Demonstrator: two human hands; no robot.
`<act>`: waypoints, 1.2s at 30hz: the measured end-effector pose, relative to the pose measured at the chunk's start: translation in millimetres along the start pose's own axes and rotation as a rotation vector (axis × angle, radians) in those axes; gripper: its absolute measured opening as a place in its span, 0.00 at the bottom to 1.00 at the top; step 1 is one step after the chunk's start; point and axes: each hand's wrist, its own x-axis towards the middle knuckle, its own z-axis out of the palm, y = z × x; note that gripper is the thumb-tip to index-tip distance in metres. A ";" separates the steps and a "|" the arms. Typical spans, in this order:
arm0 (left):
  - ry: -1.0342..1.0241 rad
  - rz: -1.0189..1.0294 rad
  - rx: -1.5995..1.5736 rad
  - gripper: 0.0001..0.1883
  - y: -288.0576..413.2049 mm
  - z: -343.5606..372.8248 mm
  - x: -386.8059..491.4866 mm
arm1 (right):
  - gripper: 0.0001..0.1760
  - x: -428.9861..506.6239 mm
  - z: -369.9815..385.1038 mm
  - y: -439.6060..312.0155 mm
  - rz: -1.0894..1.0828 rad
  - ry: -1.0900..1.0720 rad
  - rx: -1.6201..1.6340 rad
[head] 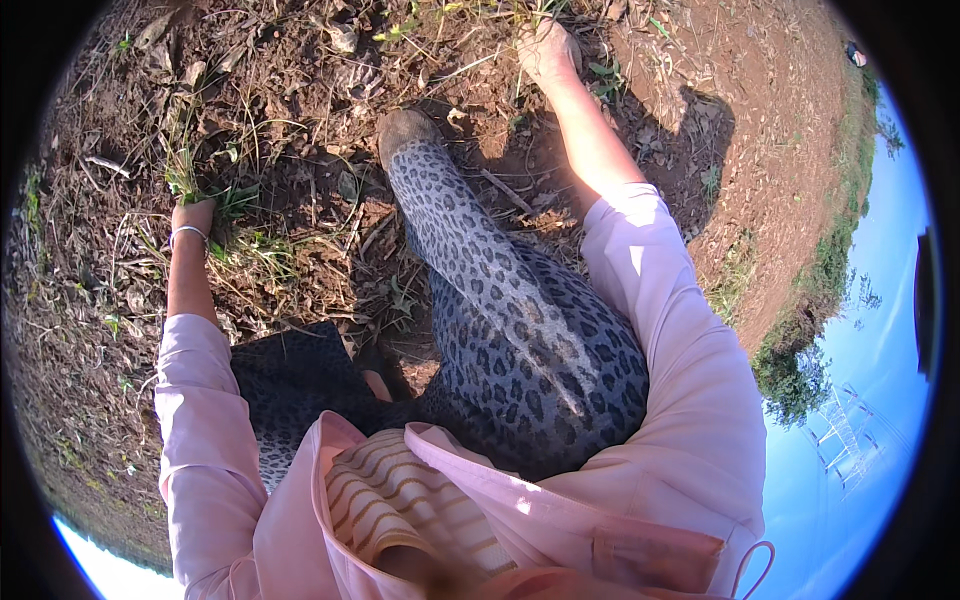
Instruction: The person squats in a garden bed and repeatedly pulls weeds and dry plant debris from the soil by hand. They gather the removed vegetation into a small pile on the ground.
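Note:
On the left, my left hand (193, 216) is closed around a bunch of green weeds (182, 171) whose stems and blades point away from me. A white band circles that wrist. My right hand (549, 51) reaches to the top edge of the view, low over the soil. Its fingers curl around thin grass stems (541, 10), though the fingertips are hidden behind the back of the hand. Between my hands, my leg in leopard-print cloth (480, 232) stretches forward to a brown-covered foot (406, 133) on the ground.
Brown soil (292, 176) carries dry leaves, twigs and straw. A green grass clump (262, 255) grows below my left hand. Bare reddish ground (780, 150) runs along the right, towards bushes (795, 367) and a power pylon (844, 431). A small distant figure or object (856, 54) shows at upper right.

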 end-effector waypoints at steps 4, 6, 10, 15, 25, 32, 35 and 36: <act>0.103 0.053 -0.005 0.18 -5.4 4.9 -0.5 | 0.21 26.1 -23.6 62.5 0.701 0.027 -0.258; 0.091 0.046 -0.033 0.18 -5.4 5.0 -2.3 | 0.30 24.8 -28.3 87.2 0.830 -0.136 -0.277; 0.046 0.020 -0.073 0.19 -0.9 1.0 -6.9 | 0.28 25.0 -40.2 101.7 0.950 -0.179 -0.251; 0.025 -0.023 0.019 0.22 2.7 -2.3 -5.0 | 0.19 29.6 -48.7 41.4 0.417 -0.230 -0.223; 0.048 0.022 0.022 0.21 0.7 -1.1 -8.8 | 0.29 63.3 -29.5 50.1 0.167 0.079 -0.454; 0.037 0.006 -0.021 0.19 3.8 -2.7 -16.3 | 0.30 95.0 -8.7 96.3 0.340 -0.419 -0.546; 0.027 -0.017 -0.078 0.22 3.7 -2.7 -15.9 | 0.29 101.9 -5.7 96.5 0.341 -0.487 -0.550; 0.024 -0.012 -0.089 0.22 3.2 -2.6 -16.2 | 0.29 104.4 -4.6 96.9 0.347 -0.513 -0.551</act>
